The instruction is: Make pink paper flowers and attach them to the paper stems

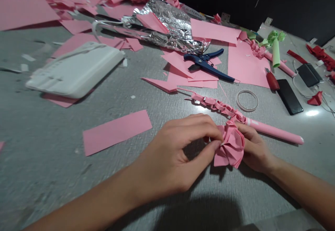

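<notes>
A folded pink paper flower (230,145) is held between my two hands, a little above the grey table. My left hand (187,149) pinches its left edge between thumb and fingers. My right hand (255,147) grips it from the right and behind; some of those fingertips are hidden by the paper. Just beyond the flower lies a pink rolled paper stick (274,131), with a pink folded paper chain (217,105) running from it to the left. To the left of my left hand, a flat pink paper strip (117,132) rests on the table.
The grey table (104,175) also bears a white box-like device (75,70), blue-handled cutters (209,65), crumpled silver foil (170,21), pink sheets (247,63), a ring of tape (247,100), a black phone (290,96) and a green paper flower (276,47).
</notes>
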### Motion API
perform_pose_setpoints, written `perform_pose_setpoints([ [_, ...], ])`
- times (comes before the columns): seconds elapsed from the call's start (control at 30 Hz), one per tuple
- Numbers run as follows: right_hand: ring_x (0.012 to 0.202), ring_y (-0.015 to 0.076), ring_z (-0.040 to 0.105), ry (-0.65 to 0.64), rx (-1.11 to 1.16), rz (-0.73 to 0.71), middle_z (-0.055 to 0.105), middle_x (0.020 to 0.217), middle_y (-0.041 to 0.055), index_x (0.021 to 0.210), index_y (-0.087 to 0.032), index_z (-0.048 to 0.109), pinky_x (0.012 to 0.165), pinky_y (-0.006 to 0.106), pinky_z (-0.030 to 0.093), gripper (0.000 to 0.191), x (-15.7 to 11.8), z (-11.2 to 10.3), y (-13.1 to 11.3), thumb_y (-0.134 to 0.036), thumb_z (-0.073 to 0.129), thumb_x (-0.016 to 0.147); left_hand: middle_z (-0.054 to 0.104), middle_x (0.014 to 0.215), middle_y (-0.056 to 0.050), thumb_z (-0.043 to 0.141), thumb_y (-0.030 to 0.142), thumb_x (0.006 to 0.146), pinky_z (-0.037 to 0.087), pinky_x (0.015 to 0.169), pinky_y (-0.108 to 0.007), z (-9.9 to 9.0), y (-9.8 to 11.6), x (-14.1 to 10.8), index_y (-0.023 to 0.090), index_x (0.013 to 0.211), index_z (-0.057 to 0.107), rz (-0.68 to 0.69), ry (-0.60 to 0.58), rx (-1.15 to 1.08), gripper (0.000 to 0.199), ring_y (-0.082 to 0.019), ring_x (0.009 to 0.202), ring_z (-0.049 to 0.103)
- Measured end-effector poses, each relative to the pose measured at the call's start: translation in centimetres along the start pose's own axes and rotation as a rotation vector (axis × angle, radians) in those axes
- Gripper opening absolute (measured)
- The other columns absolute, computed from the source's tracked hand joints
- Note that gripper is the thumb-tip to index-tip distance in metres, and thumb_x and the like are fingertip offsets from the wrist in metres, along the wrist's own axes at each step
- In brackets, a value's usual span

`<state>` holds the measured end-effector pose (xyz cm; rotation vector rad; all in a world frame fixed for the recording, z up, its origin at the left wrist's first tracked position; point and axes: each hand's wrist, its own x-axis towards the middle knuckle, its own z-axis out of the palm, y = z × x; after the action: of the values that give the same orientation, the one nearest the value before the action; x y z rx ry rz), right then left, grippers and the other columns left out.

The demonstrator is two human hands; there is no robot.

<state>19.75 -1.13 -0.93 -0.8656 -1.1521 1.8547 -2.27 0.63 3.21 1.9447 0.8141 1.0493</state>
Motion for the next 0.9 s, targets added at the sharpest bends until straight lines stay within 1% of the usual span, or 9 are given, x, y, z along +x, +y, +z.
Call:
perform_pose_setpoints([
  [0.07, 0.056, 0.0134, 0.051, 0.020, -0.060, -0.046, 0.063, 0.076, -0.0006, 0.102, -0.024, 0.076, 0.050, 0.026, 0.046, 0.024, -0.1, -0.2, 0.0, -0.048, 0.076, 0.100, 0.075, 0.085, -0.002, 0.062, 0.007, 0.098, 0.055, 0.075, -0.027, -0.2, 0.1, 0.0, 0.018, 0.092, 0.075, -0.001, -0.009, 0.017, 0.018, -0.015, 0.079, 0.070],
  [0.1, 0.061, 0.0147, 0.055, 0.035, -0.107, -0.095, 0.065, 0.080, 0.0007, 0.104, -0.025, 0.077, 0.056, 0.028, 0.050, 0.021, -0.2, -0.2, -0.1, -0.045, 0.076, 0.101, 0.075, 0.086, -0.002, 0.062, 0.008, 0.098, 0.055, 0.075, -0.027, -0.2, 0.2, 0.1, 0.018, 0.092, 0.075, 0.000, -0.005, 0.028, 0.018, -0.015, 0.079, 0.070],
  [0.17, 0.079, 0.0182, 0.062, 0.054, -0.225, -0.227, 0.067, 0.092, 0.0035, 0.108, -0.026, 0.080, 0.072, 0.033, 0.057, 0.016, -0.4, -0.3, -0.4, -0.040, 0.078, 0.101, 0.075, 0.087, -0.002, 0.063, 0.008, 0.099, 0.054, 0.076, -0.026, -0.4, 0.4, 0.1, 0.018, 0.093, 0.075, -0.003, 0.012, 0.049, 0.017, -0.014, 0.081, 0.070],
  [0.23, 0.095, 0.0206, 0.063, 0.055, -0.333, -0.346, 0.065, 0.105, 0.0053, 0.112, -0.028, 0.081, 0.084, 0.036, 0.058, 0.016, -0.7, -0.2, -0.8, -0.036, 0.080, 0.099, 0.075, 0.087, -0.001, 0.062, 0.008, 0.099, 0.054, 0.075, -0.025, -0.4, 0.6, 0.0, 0.018, 0.092, 0.074, -0.013, 0.038, 0.059, 0.016, -0.013, 0.080, 0.070],
  [0.37, 0.112, 0.0213, 0.061, 0.085, -0.380, -0.430, 0.063, 0.121, 0.0058, 0.122, -0.035, 0.079, 0.089, 0.035, 0.059, 0.022, -0.8, 0.1, -1.0, -0.029, 0.078, 0.101, 0.073, 0.083, 0.001, 0.060, 0.010, 0.099, 0.053, 0.072, -0.024, -0.3, 1.0, 0.0, 0.019, 0.088, 0.070, -0.054, 0.071, 0.065, 0.017, -0.011, 0.075, 0.069],
  [0.47, 0.119, 0.0222, 0.061, 0.120, -0.386, -0.482, 0.065, 0.122, 0.0052, 0.120, -0.037, 0.079, 0.099, 0.039, 0.057, 0.020, -0.7, 0.2, -0.8, -0.029, 0.076, 0.102, 0.073, 0.082, 0.002, 0.060, 0.011, 0.098, 0.053, 0.072, -0.024, 0.0, 1.0, -0.1, 0.020, 0.085, 0.068, -0.073, 0.084, 0.048, 0.018, -0.012, 0.075, 0.069],
  [0.6, 0.119, 0.0240, 0.063, 0.164, -0.424, -0.481, 0.064, 0.125, 0.0061, 0.117, -0.036, 0.079, 0.095, 0.040, 0.059, 0.019, -0.7, 0.3, -0.5, -0.025, 0.076, 0.101, 0.073, 0.081, 0.001, 0.059, 0.009, 0.097, 0.054, 0.072, -0.025, 0.3, 1.1, -0.2, 0.019, 0.085, 0.069, -0.061, 0.106, 0.011, 0.019, -0.012, 0.074, 0.070],
  [0.73, 0.120, 0.0238, 0.062, 0.204, -0.444, -0.492, 0.063, 0.124, 0.0056, 0.113, -0.035, 0.079, 0.088, 0.035, 0.061, 0.022, -0.9, 0.5, -0.5, -0.018, 0.077, 0.099, 0.072, 0.079, 0.001, 0.059, 0.008, 0.097, 0.054, 0.069, -0.025, 0.6, 1.5, -0.3, 0.019, 0.084, 0.070, -0.068, 0.140, 0.006, 0.020, -0.012, 0.071, 0.069],
  [0.9, 0.122, 0.0217, 0.060, 0.215, -0.514, -0.538, 0.063, 0.120, 0.0046, 0.114, -0.034, 0.079, 0.090, 0.033, 0.060, 0.027, -1.0, 0.6, -0.6, -0.012, 0.076, 0.098, 0.075, 0.081, 0.001, 0.061, 0.008, 0.096, 0.054, 0.071, -0.024, 1.0, 1.6, -0.5, 0.019, 0.086, 0.073, -0.088, 0.115, 0.023, 0.019, -0.012, 0.074, 0.070],
])
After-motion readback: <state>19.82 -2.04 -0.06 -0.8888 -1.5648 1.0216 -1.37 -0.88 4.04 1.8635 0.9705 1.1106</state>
